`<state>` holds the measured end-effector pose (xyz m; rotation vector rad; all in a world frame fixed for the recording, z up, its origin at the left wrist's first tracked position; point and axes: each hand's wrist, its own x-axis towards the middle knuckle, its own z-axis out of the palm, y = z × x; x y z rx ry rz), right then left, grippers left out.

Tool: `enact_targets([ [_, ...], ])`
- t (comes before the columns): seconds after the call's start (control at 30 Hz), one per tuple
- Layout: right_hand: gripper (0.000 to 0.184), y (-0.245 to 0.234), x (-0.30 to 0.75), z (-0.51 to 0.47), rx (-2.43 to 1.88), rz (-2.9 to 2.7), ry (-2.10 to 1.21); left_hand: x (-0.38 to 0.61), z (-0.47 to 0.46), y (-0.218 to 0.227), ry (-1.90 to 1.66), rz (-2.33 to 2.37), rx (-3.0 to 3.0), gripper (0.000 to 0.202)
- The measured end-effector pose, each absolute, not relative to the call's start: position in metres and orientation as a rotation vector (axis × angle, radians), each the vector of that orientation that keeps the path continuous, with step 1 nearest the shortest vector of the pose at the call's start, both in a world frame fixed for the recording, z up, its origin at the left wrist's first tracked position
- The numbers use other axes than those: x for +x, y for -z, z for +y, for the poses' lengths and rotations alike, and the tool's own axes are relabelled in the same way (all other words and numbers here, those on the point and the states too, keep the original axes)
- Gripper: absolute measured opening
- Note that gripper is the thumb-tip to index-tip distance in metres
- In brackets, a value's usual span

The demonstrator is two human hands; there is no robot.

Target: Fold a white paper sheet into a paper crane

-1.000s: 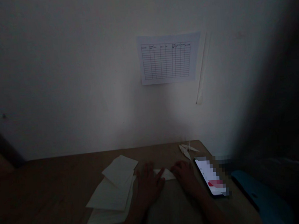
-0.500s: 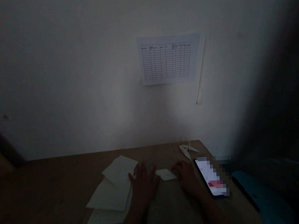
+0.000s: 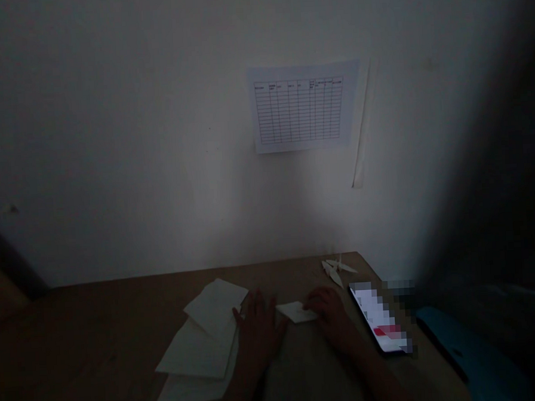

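Observation:
A small folded piece of white paper [image 3: 293, 311] lies flat on the table between my hands, its outline like a diamond. My left hand [image 3: 258, 323] rests palm down with its fingers spread, just left of the folded paper and beside the loose sheets. From the right, my right hand [image 3: 329, 310] reaches onto the folded paper, fingers bent and the fingertips on its right part. Whether those fingers pinch the paper or only press on it, I cannot tell. Several white paper sheets [image 3: 197, 351] overlap to the left, partly behind my left wrist.
A folded paper figure [image 3: 333, 272] with pointed ends sits near the table's back right. A lit phone [image 3: 376, 317] lies along the right edge of the brown table [image 3: 122, 334]. Beyond that edge is a blue object [image 3: 472, 345]. A printed chart [image 3: 301, 109] hangs on the wall.
My right hand has moved slightly left, and its fingertips now reach further onto the folded paper. My left hand has hardly moved.

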<state>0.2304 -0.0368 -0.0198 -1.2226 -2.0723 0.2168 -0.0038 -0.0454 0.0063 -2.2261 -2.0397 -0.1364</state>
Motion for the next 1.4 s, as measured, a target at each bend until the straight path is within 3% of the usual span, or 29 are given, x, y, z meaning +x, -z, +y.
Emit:
enact_targets([
  [0.23,0.037,0.008,0.226,-0.043,-1.34,-2.233,-0.266,-0.004,-0.045,-0.017,0.279,-1.99,-2.294,0.072],
  [0.33,0.032,0.009,0.225,-0.04,-1.391,-2.224,-0.279,-0.005,-0.044,-0.022,0.381,-1.847,-2.425,0.06],
  [0.47,0.03,0.012,0.225,-0.037,-1.377,-2.187,-0.27,-0.006,-0.043,-0.02,0.459,-1.8,-2.579,0.037],
  [0.8,0.027,0.01,0.224,-0.038,-1.353,-2.194,-0.163,-0.008,-0.038,-0.011,0.606,-1.77,-2.699,0.021],
  [1.4,0.017,0.007,0.214,-0.036,-1.335,-2.218,-0.093,0.002,-0.036,-0.019,0.702,-1.819,-2.752,0.015],
])
